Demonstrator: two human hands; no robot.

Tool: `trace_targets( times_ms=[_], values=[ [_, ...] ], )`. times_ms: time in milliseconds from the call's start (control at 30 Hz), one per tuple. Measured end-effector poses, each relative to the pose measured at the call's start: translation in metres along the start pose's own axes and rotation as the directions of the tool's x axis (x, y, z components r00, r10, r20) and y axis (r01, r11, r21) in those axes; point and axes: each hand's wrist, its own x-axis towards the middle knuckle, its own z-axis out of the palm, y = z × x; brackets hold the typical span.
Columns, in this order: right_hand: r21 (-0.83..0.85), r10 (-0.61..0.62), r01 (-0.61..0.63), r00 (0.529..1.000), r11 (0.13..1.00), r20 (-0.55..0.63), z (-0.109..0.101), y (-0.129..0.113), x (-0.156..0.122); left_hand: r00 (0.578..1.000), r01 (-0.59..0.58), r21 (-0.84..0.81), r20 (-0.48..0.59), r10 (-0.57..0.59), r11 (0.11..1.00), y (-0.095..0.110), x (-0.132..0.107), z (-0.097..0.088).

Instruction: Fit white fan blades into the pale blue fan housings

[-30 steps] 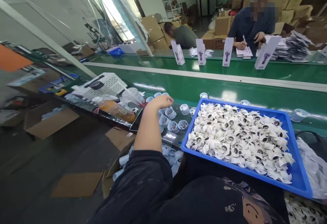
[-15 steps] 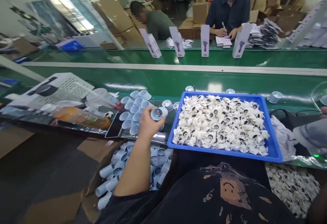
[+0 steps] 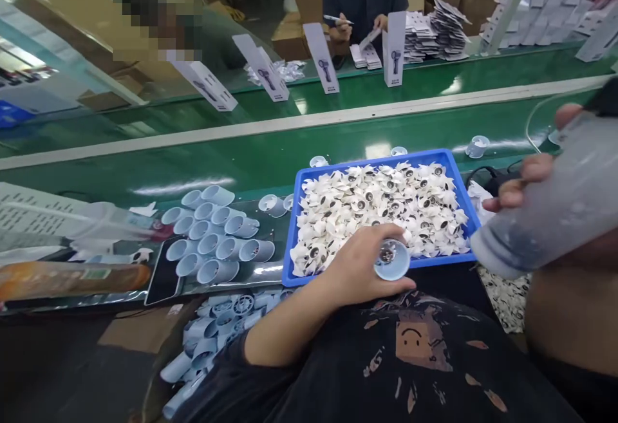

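My left hand (image 3: 355, 265) grips a light-blue plastic cup-shaped housing (image 3: 398, 270) from its left side, with the opening facing me and small metallic parts inside. It is above the near edge of a blue tray (image 3: 290, 268) heaped with white fan impellers (image 3: 381, 207). At the right, my right hand (image 3: 519, 185) has its fingers wrapped round a large translucent cylinder (image 3: 560, 197). The cylinder is tilted, its whitish end pointing down and left; its exact kind is unclear. Left of the tray stands a cluster of similar light-blue housings (image 3: 212, 236).
A carton of blue housings (image 3: 197, 346) sits below the bench edge, near a phone (image 3: 164, 275) and an orange bottle (image 3: 106, 278). More impellers (image 3: 505, 294) lie at lower right. Across the green conveyor (image 3: 251, 149), white boxes (image 3: 321, 62) stand before a co-worker holding a pen (image 3: 338, 19).
My left hand has moved right with the blue housing, from beside the cluster to the tray's front. My right hand has brought the translucent cylinder further into view. The view has shifted right.
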Motion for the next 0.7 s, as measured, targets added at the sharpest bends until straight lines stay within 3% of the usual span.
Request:
trace_targets(
  times_ms=[67,167,333,467,567,700],
  values=[
    [0.128,-0.005,0.005,1.000,0.992,-0.005,0.031,-0.002,0.003,0.994,-0.024,0.104,0.104,0.013,0.994,0.014,0.015,0.012],
    [0.182,0.008,0.001,0.999,0.983,-0.052,0.055,-0.002,0.005,0.991,-0.059,0.153,0.129,0.039,0.986,0.027,0.030,0.023],
    [0.134,-0.045,0.045,0.999,0.990,-0.003,0.054,0.000,0.001,0.993,-0.080,0.083,0.092,0.072,0.993,0.038,0.037,0.031],
    [-0.044,-0.003,0.007,0.996,0.999,0.086,0.049,-0.003,0.000,0.991,-0.036,0.012,0.131,0.035,0.999,0.040,0.038,0.033],
    [-0.127,-0.011,0.015,0.999,0.992,0.033,0.052,-0.007,0.002,0.990,-0.019,-0.010,0.141,0.020,1.000,0.041,0.037,0.033],
    [-0.093,0.001,0.000,1.000,0.996,0.009,0.055,-0.004,0.003,0.984,0.005,-0.003,0.176,-0.004,1.000,0.046,0.038,0.030]
  ],
)
